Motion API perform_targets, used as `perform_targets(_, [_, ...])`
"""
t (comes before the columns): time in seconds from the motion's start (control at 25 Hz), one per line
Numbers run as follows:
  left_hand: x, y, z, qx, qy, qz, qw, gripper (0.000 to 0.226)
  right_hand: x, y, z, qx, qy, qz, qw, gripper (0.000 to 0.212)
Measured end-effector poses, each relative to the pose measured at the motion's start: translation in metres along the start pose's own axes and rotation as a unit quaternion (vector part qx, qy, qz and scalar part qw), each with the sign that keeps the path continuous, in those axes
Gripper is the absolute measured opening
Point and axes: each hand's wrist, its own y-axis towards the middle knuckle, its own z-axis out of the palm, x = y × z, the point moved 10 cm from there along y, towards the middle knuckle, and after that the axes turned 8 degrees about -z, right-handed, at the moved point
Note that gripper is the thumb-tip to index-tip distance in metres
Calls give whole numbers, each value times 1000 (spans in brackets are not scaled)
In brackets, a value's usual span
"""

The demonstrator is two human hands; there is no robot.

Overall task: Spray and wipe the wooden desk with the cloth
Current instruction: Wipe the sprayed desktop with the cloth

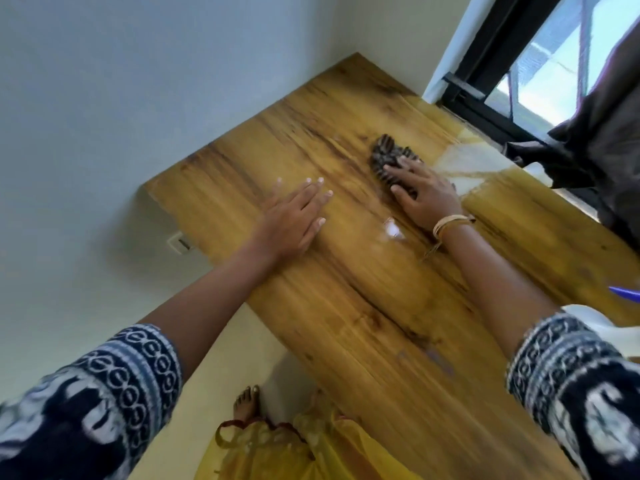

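The wooden desk [363, 299] runs from the near right to the far corner of the room. A dark patterned cloth [386, 155] lies bunched on its far part. My right hand [424, 197] presses down on the cloth, fingers spread over its near side. My left hand [294, 213] rests flat on the bare wood to the left of it, fingers apart and holding nothing. A white spray bottle with a blue nozzle [623, 306] shows at the right edge, partly hidden by my right sleeve.
White walls [121, 98] border the desk on the left and far sides. A dark-framed window [519, 74] and a dark curtain [602, 133] stand at the far right. Below the desk's near-left edge are my foot [246, 401] and yellow clothing.
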Motion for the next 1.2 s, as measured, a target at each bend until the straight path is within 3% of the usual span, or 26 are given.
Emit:
perform_targets(0.2, [-55, 37, 28, 31, -53, -15, 998, 61, -117, 20, -31, -12, -33, 157, 987, 46])
perform_targets(0.36, [-55, 38, 39, 40, -74, -29, 996, 61, -105, 6, -29, -21, -33, 200, 979, 48])
perform_targets(0.44, [-54, 38, 37, 30, -85, -31, 995, 57, -55, -22, -20, -35, -40, 164, 985, 46])
perform_targets(0.56, [-57, 39, 35, 20, -74, -29, 997, 59, 42, -86, 11, -45, -17, 42, 998, 44])
perform_targets(0.68, [-57, 39, 34, 21, -67, -28, 997, 62, 36, -81, 11, -54, 14, -11, 998, 43])
perform_targets(0.8, [-56, 39, 32, 14, -77, -29, 996, 61, -66, -27, -23, -111, -28, 114, 987, 42])
perform_targets(0.92, [-56, 38, 31, 8, -79, -33, 996, 60, -160, -13, -38, -107, -28, 262, 959, 46])
perform_targets(1.04, [-55, 39, 32, 3, -77, -38, 996, 58, -164, -21, -36, -100, -26, 336, 936, 48])
perform_targets(1.12, [-55, 38, 33, 5, -72, -40, 997, 58, -115, -21, -24, -78, -28, 288, 954, 47])
perform_targets(1.2, [-55, 38, 34, 8, -65, -40, 997, 59, -36, -30, -4, -59, -46, 150, 986, 46])
